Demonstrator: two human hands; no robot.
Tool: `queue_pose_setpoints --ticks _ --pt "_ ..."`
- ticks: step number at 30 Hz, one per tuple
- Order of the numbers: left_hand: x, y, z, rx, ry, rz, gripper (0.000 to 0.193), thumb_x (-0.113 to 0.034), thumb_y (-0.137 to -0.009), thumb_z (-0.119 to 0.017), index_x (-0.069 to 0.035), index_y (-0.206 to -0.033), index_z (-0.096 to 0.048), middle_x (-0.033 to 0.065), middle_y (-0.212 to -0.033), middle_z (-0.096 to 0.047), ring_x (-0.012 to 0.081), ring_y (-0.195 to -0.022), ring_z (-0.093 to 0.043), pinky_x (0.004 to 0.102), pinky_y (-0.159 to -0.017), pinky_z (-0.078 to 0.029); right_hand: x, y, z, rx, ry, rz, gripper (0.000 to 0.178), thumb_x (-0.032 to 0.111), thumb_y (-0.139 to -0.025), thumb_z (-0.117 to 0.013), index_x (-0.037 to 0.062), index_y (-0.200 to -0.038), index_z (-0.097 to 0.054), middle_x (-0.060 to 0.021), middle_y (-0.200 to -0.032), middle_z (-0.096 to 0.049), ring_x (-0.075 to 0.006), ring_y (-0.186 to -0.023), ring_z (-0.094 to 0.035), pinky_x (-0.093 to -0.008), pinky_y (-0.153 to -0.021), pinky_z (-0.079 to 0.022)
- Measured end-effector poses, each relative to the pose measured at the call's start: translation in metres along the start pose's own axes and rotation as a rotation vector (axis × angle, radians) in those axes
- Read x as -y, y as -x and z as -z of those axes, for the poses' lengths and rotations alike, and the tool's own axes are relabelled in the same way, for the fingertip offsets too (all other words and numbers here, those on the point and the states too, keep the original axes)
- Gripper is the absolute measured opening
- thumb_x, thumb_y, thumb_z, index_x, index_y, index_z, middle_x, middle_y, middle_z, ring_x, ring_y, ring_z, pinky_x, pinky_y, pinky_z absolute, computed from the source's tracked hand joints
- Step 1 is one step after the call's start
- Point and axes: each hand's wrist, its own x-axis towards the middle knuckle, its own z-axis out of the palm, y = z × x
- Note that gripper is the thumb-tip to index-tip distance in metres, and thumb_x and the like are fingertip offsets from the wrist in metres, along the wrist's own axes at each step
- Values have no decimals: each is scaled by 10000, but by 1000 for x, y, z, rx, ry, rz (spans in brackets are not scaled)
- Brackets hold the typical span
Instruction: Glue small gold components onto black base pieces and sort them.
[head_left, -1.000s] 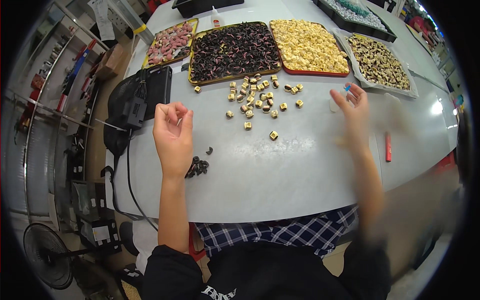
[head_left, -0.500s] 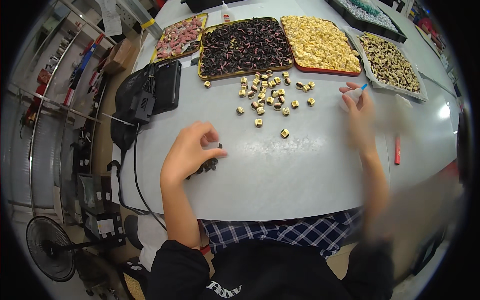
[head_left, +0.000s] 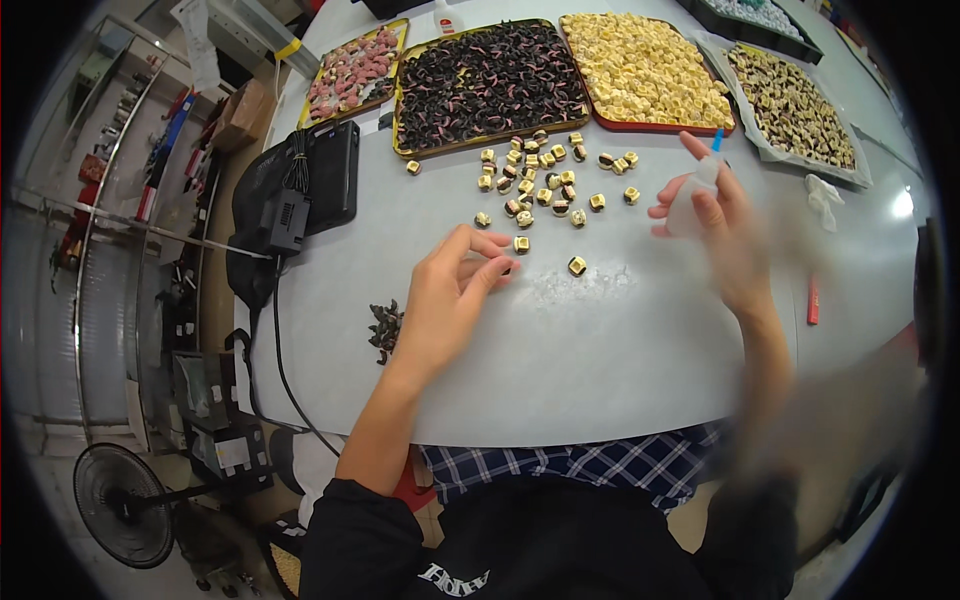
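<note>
- While dark curved pieces lie left of it, the left hand has its fingers pinching a small dark piece at their tips.
- Just beyond, a cream-and-dark cube sits on the tabletop.
- The right hand curls its fingers round a blue-tipped bottle.

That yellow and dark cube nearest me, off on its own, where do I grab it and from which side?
I'd pinch two opposite sides of the yellow-and-dark cube, coming down from the near left, where the left hand is. It's small and blocky, so opposite sides should suit a pinch, and it stands apart, with the other cubes mostly beyond it.
</note>
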Motion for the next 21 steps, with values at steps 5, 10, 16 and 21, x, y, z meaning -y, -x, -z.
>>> queue_pose_setpoints --ticks 5,10,16,21 --pt "-9 -1 -12 218 310 173 100 -91 -874 -572 -27 -871 -495 101 -969 -607 218 -874 -629 248 -709 -511 8 2 9 219 -83 -130 473 250 -951 -435 1 -1335 -318 -119 -916 -587 -117 -729 -552 -225 -648 -461" --pt "-5 3 -21 358 559 333 170 -131 -819 -654 -54 -858 -508 84 -927 -594 170 -798 -602 202 -599 -466 2 7 2 228 -326 -112 429 277 -934 -474 8 -1259 -398 -150 -974 -595 -105 -697 -520 -226 -606 -441" --pt "5 9 -29 437 687 295 233 -207 -753 -724 -52 -830 -568 62 -830 -569 108 -673 -506 191 -483 -374 -5 12 0 208 -334 -71 408 355 -902 -516 28 -1136 -443 -208 -1077 -581 -123 -726 -535 -259 -658 -454" --pt "11 18 -34 452 714 355 282 -277 -729 -737 -38 -810 -612 67 -825 -562 107 -671 -485 203 -500 -377 -7 13 -6 12 -486 -151 388 462 -865 -529 119 -1014 -425 -120 -952 -580 -114 -583 -526 -231 -537 -452"
